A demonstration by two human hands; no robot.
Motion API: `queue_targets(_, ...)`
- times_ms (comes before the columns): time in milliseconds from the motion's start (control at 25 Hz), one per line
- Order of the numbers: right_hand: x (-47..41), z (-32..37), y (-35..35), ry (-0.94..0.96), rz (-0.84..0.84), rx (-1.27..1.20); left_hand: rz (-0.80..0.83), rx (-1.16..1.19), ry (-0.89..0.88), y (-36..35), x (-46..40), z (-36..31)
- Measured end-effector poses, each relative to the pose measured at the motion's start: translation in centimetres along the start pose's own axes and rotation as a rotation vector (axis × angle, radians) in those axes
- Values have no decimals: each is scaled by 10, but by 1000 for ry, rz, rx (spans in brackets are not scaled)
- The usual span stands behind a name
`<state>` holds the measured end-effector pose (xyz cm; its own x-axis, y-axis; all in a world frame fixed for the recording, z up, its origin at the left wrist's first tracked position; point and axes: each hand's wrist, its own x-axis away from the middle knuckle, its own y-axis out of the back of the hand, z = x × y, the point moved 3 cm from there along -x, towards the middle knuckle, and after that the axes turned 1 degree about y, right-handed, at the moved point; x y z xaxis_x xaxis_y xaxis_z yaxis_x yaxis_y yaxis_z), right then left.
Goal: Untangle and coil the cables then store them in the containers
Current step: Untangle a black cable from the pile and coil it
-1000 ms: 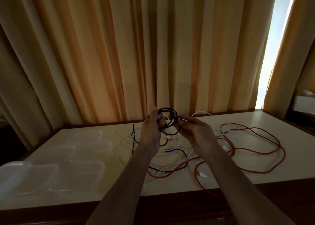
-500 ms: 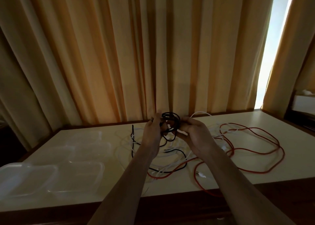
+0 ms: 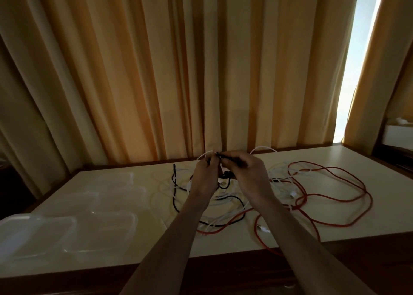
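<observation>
Right, clear containers (image 3: pixel 100 232) sit at the table's (image 3: pixel 156 259) near left corner, red cable (image 3: pixel 335 196) loops toward the right edge. Mid-table, your left hand (image 3: pixel 204 174) and right hand (image 3: pixel 248 174) pinch the black cable (image 3: pixel 225 159) above the tangle, near the far edge by the curtain (image 3: pixel 178 71).

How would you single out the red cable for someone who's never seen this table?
Start at the cream table before the orange curtain. Right of the hands, the red cable sprawls in wide loops to the front edge. It is the only red one; its neighbours are white or black.
</observation>
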<state>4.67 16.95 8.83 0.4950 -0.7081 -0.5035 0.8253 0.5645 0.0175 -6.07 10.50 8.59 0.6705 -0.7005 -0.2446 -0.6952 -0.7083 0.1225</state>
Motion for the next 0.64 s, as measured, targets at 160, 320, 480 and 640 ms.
queue_targets(160, -12, -12, 19, -216, -211, -365, -149, 92, 247, 17, -13, 15)
queue_targets(320, -9, -19, 32, -260, -307, -482, -26, 202, 254, 23, -13, 19)
queue_targets(480, -17, -26, 35, -299, -228, -49, 42, 97, 125, 21, -7, 4)
queue_targets(640, -23, -6, 25, -139, 115, 496, 48, -95, 39, 12, -6, -6)
